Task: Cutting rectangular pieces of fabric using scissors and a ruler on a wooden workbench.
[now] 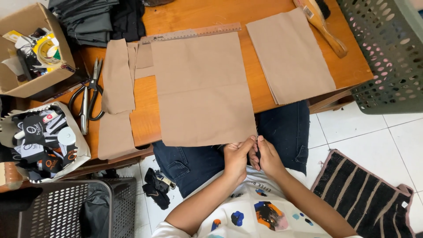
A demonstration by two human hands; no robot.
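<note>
Both hands, left (236, 158) and right (267, 156), pinched the near corner of the tan cloth (203, 90), which lay on the table (273, 17) beyond them.

A large tan fabric panel (203, 90) is laid flat on the wooden table (273, 13). Its corner at five o'clock is pinched by the left hand (237, 158) and the right hand (266, 156), held together. Scissors (89, 94) are seen at nine o'clock, a ruler (191, 33) at twelve.
</note>
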